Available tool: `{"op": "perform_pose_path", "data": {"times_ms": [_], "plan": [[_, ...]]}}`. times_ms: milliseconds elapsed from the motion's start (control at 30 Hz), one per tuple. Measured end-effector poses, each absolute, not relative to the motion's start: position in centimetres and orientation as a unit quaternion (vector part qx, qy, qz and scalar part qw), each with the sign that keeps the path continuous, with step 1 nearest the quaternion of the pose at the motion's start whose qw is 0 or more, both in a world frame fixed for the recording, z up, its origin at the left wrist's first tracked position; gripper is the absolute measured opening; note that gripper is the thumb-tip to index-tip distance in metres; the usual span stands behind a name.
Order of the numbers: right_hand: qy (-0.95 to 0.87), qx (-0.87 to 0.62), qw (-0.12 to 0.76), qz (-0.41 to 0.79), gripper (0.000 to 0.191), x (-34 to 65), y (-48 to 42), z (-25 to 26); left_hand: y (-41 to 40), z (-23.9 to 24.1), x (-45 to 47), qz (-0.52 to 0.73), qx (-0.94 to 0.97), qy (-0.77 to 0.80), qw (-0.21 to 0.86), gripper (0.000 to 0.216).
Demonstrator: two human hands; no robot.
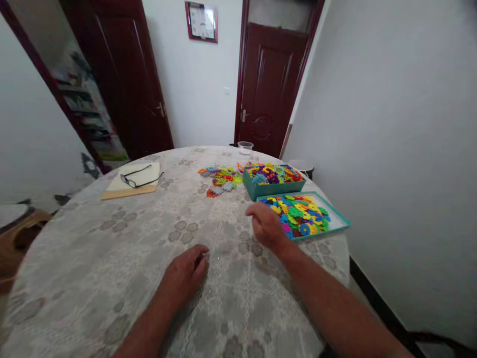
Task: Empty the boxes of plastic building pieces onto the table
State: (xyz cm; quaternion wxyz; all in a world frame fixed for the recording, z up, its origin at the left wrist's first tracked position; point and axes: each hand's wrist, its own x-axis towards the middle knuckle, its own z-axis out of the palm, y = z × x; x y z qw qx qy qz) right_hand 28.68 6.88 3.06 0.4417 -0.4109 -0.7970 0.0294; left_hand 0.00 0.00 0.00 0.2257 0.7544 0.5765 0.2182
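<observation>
While the left hand [184,272] is half-curled, seemingly empty, and the right hand [267,226] loosely bent, hold unclear, some gears [227,187] are laid out; box [276,190] and tray [337,220] are left heaped.

- Here's the right hand [266,226], blocking part of the shallow teal tray's [337,220] left side; whatever its curled fingers hold, I can't tell!
- Over to the left hand [185,271], palm hidden from view.
- Both forearms [335,303] run out of frame at the bottom.
- Far left, a brown carton [24,236], sliced by the edge.
- Shelf [84,107] contents: a blur.
- Framed wall hanging [201,22]: markings too small to read.
</observation>
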Motion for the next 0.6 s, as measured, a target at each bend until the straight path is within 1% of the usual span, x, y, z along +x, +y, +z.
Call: {"op": "perform_pose_path", "data": {"times_ms": [100, 167, 200, 300, 400, 533, 600], "plan": [[-0.892, -0.353, 0.27, 0.081, 0.026, 24.6, 5.0, 1.4, -0.5, 0.2, 0.0, 0.237, 0.76, 0.567, 0.213, 0.027], [-0.921, -0.324, 0.193, 0.1, 0.022, 23.2, 4.1, 1.1, -0.7, 0.1, 0.1, 0.246, 0.764, 0.56, 0.205, 0.025], [-0.929, -0.311, 0.169, 0.107, 0.02, 22.9, 3.7, 1.2, -0.8, -0.1, 0.1, 0.249, 0.766, 0.558, 0.201, 0.024], [-0.942, -0.275, 0.144, 0.13, 0.023, 23.7, 3.1, 1.9, -1.0, -0.4, 0.0, 0.249, 0.767, 0.556, 0.202, 0.023], [-0.944, -0.259, 0.139, 0.15, 0.033, 25.1, 2.8, 1.9, -1.1, -0.1, -0.1, 0.233, 0.76, 0.563, 0.226, 0.023], [-0.939, -0.266, 0.156, 0.156, 0.045, 26.0, 2.1, 0.6, -0.6, 1.9, -0.2, 0.179, 0.756, 0.568, 0.271, 0.019], [-0.937, -0.266, 0.164, 0.154, 0.048, 26.0, 1.9, 0.2, 0.3, 3.2, -0.2, 0.141, 0.766, 0.558, 0.285, 0.019]]}}
